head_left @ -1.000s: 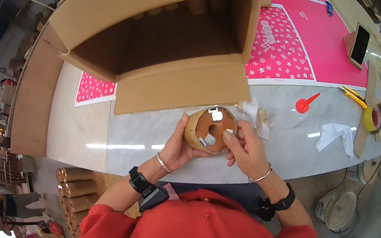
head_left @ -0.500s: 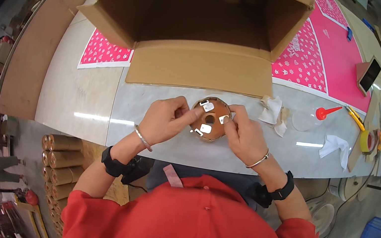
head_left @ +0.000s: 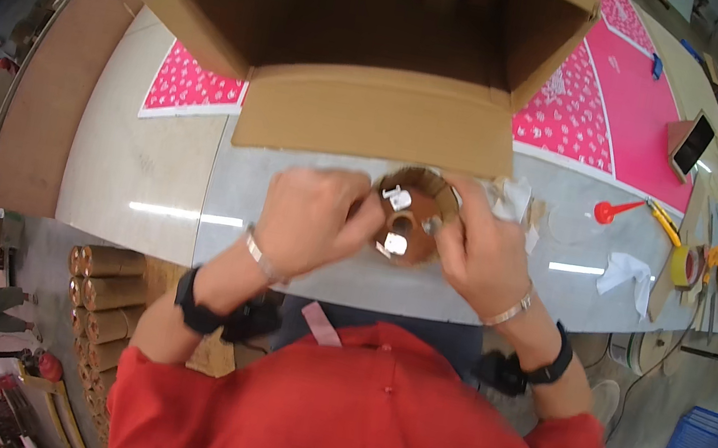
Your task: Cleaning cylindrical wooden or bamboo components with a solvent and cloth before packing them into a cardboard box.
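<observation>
A round brown cardboard tube (head_left: 426, 209) stands end-up between my hands, near the table's front edge. Inside its rim lies a brown disc with a small centre hole and white clip-like pieces (head_left: 394, 244) on it. My left hand (head_left: 312, 219), smeared by motion, is curled closed with thumb and forefinger at the tube's left rim. From the right, my right hand (head_left: 489, 253) pinches the rim, its thumb reaching inside. Just beyond, an open carton (head_left: 377, 118) lies with its mouth toward me and its front flap flat on the table.
Pink patterned sheets (head_left: 568, 107) lie beside and behind the carton. At right are crumpled white paper (head_left: 626, 276), a clear bottle with a red nozzle (head_left: 615, 212), a yellow cutter (head_left: 663, 221), tape (head_left: 684, 266) and a propped phone (head_left: 692, 145). Brown rolls (head_left: 110, 293) are stacked at lower left.
Both hands have risen a little closer to me, and the left has moved slightly left. The tube has shifted a little right, and its far inner wall shows more.
</observation>
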Available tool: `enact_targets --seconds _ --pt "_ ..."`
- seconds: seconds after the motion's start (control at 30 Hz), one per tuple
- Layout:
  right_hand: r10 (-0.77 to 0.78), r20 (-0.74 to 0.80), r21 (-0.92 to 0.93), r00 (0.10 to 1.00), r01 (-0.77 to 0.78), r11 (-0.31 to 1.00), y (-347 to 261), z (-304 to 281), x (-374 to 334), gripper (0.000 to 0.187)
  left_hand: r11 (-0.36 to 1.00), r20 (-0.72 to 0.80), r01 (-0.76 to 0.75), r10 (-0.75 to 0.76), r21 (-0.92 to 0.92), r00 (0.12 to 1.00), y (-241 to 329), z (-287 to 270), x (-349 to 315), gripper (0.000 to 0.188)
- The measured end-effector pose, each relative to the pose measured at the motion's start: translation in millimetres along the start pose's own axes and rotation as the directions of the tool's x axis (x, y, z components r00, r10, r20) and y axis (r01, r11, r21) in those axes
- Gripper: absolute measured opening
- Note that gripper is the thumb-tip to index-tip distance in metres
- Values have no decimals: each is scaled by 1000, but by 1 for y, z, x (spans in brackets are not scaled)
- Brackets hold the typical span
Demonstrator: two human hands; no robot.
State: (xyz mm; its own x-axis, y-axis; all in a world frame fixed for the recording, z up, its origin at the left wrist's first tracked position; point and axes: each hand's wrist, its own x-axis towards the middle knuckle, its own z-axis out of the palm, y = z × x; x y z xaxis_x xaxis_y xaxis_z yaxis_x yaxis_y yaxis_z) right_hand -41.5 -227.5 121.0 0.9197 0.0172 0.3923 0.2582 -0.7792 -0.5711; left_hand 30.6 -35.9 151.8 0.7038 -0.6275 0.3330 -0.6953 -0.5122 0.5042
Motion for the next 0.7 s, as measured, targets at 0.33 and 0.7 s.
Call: enact_targets --seconds 0.33,0.7 --pt "-46 -168 6 985 48 999 -37 -56 33 42 999 -150 -25 18 -43 989 30 -44 24 23" --pt "174 -399 10 900 -185 983 86 -1 96 34 865 246 180 -68 -469 967 -53 37 -16 96"
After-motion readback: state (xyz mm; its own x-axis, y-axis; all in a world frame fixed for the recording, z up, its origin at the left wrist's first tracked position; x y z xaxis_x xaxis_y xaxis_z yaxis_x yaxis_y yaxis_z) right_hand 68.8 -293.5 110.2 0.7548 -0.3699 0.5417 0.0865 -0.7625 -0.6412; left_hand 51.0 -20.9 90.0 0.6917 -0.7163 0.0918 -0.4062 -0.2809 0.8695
